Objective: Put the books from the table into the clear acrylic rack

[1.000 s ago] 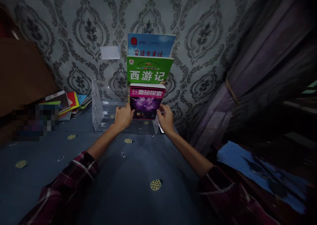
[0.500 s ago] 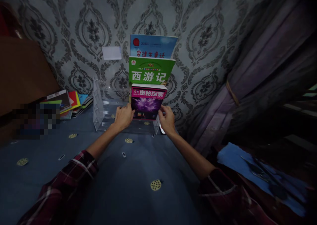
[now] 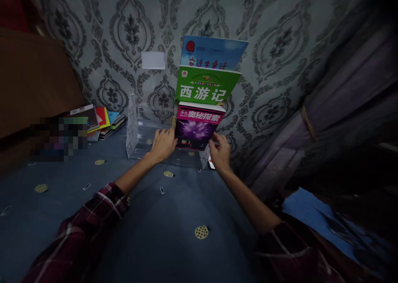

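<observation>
A book with a pink and purple cover (image 3: 196, 126) leans in the front part of a clear tiered book stand (image 3: 132, 129). My left hand (image 3: 164, 144) is at its lower left edge, fingers bent against the side of the book. At the opposite edge, my right hand (image 3: 220, 152) pinches the lower right side, thumb and fingers close together. Behind it, one tier up, stands a green book (image 3: 205, 84). A blue book (image 3: 214, 50) rises at the back, its lower part hidden by the green one.
Several books (image 3: 102, 123) lie piled at the left, near a brown box (image 3: 31, 84). A white label (image 3: 153, 60) shows against the patterned wall. Tied curtains (image 3: 289, 137) hang at the right, above a blue cloth (image 3: 314, 212) with dark tools on it.
The view has shifted, so the stand and books appear farther right. Both hands stay at the sides of the purple book, which keeps nearly the same place on the stand.
</observation>
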### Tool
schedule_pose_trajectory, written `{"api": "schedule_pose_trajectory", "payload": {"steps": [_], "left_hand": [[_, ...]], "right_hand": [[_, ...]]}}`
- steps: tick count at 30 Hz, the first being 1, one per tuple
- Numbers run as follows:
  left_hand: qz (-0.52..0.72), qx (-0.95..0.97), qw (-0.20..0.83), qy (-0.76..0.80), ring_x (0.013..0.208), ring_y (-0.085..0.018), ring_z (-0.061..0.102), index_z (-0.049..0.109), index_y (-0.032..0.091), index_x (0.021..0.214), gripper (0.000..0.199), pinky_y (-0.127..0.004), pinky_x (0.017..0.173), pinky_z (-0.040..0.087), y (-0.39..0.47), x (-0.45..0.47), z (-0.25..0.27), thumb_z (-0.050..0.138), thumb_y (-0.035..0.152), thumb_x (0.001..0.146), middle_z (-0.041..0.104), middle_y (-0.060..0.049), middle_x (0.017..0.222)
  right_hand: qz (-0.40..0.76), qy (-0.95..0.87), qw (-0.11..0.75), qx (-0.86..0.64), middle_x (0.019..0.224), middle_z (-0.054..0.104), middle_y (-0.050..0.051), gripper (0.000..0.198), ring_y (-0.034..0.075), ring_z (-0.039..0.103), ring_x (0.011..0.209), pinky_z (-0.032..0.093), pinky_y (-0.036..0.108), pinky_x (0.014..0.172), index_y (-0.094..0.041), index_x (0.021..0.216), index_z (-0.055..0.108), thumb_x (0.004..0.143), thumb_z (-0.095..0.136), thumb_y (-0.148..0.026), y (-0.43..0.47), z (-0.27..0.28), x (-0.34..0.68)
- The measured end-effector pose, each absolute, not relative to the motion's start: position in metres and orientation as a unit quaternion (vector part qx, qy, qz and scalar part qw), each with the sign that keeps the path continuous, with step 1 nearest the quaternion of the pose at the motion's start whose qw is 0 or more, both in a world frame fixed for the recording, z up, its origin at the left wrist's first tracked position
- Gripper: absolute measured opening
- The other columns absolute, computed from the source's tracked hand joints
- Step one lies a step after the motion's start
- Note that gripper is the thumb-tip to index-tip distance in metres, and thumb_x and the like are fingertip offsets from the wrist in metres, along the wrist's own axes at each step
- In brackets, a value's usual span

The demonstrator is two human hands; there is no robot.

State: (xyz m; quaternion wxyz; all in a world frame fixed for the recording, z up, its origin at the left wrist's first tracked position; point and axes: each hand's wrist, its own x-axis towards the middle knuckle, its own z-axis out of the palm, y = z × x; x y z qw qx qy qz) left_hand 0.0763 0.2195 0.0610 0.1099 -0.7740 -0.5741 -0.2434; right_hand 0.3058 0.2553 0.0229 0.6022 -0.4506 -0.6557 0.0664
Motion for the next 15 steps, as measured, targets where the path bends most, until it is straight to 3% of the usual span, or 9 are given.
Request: {"api": "schedule_pose_trajectory", "payload": {"steps": [3, 9, 15], "left_hand": [[-0.268, -0.784, 0.116, -0.547, 0.117, -0.035, 0.061, 0.053, 0.011, 0.125, 0.029, -0.052, 0.105, 0.042, 0.214, 0.069, 0.06, 0.045, 0.023, 0.099, 0.069, -0.02, 0.117], [-0.278, -0.764, 0.159, -0.56, 0.122, -0.027, 0.059, 0.051, 0.02, 0.128, 0.03, -0.04, 0.108, 0.046, 0.19, -0.004, 0.047, 0.047, 0.02, 0.098, 0.066, -0.012, 0.129], [-0.295, -0.642, 0.19, -0.682, 0.122, -0.035, 0.058, 0.055, 0.012, 0.122, 0.035, -0.053, 0.103, 0.047, 0.168, -0.128, 0.032, 0.041, 0.01, 0.09, 0.063, -0.021, 0.124]], "right_hand": [[0.061, -0.658, 0.601, -0.449, 0.096, 0.063, 0.01, 0.039, 0.028, 0.064, 0.091, 0.059, 0.048, 0.075, -0.021, 0.119, 0.07, 0.086, 0.055, -0.037, 0.245, 0.022, 0.305], [0.1, -0.641, 0.594, -0.476, 0.108, 0.068, 0.011, 0.04, 0.029, 0.068, 0.094, 0.06, 0.045, 0.072, -0.026, 0.121, 0.065, 0.087, 0.058, -0.046, 0.207, -0.002, 0.306], [0.169, -0.687, 0.536, -0.461, 0.104, 0.071, 0.009, 0.029, 0.028, 0.069, 0.093, 0.06, 0.041, 0.072, -0.028, 0.106, 0.069, 0.088, 0.057, -0.047, 0.173, -0.032, 0.299]]}}
